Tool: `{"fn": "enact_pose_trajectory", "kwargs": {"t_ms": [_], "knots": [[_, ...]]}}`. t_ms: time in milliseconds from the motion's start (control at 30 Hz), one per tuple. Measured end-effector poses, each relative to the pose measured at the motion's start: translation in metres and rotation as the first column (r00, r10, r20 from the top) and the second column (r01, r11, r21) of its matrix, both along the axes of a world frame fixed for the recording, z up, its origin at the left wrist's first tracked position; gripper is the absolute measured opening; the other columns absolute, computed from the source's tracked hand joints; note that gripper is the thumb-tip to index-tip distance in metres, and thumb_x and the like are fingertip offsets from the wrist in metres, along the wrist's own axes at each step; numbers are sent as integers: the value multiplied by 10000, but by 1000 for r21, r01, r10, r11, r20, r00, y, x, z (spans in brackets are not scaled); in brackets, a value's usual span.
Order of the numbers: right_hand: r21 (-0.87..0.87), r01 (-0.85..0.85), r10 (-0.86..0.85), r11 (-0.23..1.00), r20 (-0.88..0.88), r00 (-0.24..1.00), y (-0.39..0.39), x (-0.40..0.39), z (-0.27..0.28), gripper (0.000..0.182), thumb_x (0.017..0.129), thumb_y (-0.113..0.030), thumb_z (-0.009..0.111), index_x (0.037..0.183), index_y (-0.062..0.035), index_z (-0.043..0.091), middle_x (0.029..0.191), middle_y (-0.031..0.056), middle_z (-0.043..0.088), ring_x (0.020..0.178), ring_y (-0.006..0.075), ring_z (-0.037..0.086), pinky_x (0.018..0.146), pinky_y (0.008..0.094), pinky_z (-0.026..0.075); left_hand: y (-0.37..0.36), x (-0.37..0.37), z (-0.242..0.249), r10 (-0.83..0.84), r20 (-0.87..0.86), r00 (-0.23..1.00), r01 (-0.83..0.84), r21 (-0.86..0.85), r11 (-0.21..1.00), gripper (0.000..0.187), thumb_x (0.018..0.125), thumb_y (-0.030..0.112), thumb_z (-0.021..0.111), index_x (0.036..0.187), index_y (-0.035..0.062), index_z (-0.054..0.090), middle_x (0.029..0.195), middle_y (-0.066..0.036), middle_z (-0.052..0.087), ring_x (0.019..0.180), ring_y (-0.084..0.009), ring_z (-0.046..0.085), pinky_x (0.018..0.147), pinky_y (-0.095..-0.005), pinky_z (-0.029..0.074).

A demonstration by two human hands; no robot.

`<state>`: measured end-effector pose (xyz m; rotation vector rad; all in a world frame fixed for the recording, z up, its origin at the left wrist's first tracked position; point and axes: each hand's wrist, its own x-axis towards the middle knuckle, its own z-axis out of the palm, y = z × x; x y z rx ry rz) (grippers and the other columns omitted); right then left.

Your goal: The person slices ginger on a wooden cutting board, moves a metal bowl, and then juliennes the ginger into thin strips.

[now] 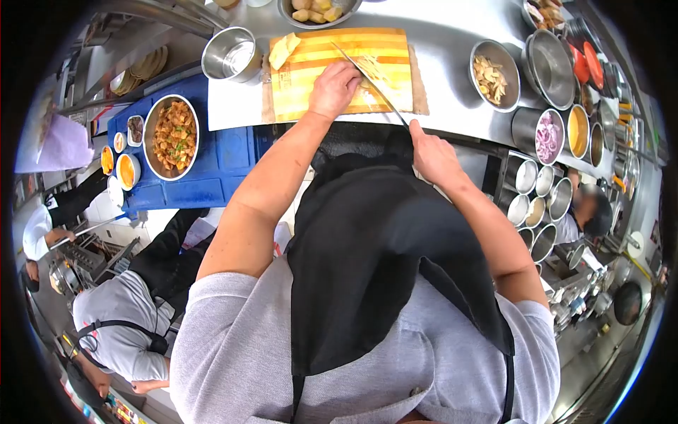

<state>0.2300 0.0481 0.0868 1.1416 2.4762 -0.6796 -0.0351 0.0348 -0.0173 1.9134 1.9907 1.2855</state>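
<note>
My right hand (434, 152) is wrapped round the handle of a kitchen knife (371, 81), whose long blade slants across a striped yellow cutting board (304, 99). Beside the blade, my left hand (337, 86) presses down with curled fingers; whatever lies under the fingertips is hidden. Pale yellow thin strips (374, 68), which look like cut ginger, lie on the far side of the blade. A larger knobby peeled piece (284, 51), like ginger, rests at the board's upper left corner. Under the board a brown cloth (420, 92) shows at its edges.
An empty steel pot (232, 54) stands left of the board, a bowl of peeled chunks (318, 13) behind it. Right are a bowl of pale slices (489, 80) and a pot of sliced onion (547, 138). A bowl of browned food (171, 138) sits left; a co-worker (123, 318) stands nearby.
</note>
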Motion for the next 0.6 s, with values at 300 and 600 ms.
{"fn": "enact_pose_trajectory", "kwargs": {"t_ms": [300, 600], "knots": [[-40, 16, -14, 999, 42, 999, -1, -6, 4, 281, 887, 24, 513, 1150, -18, 424, 876, 277, 715, 863, 478, 706, 730, 598, 537, -2, 3, -1, 7, 28, 1000, -7, -15, 1000, 102, 810, 68, 789, 895, 61, 734, 986, -70, 713, 966, -282, 692, 849, -377, 574], [-10, -1, 2, 1000, 60, 998, 0, -1, 36, 275, 886, 22, 516, 1148, -9, 434, 825, 278, 706, 821, 479, 703, 710, 595, 532, -3, -3, -2, -32, 11, 999, 32, 49, 998, 93, 797, 42, 749, 867, 92, 714, 981, -52, 696, 945, -282, 689, 810, -395, 587]]}}
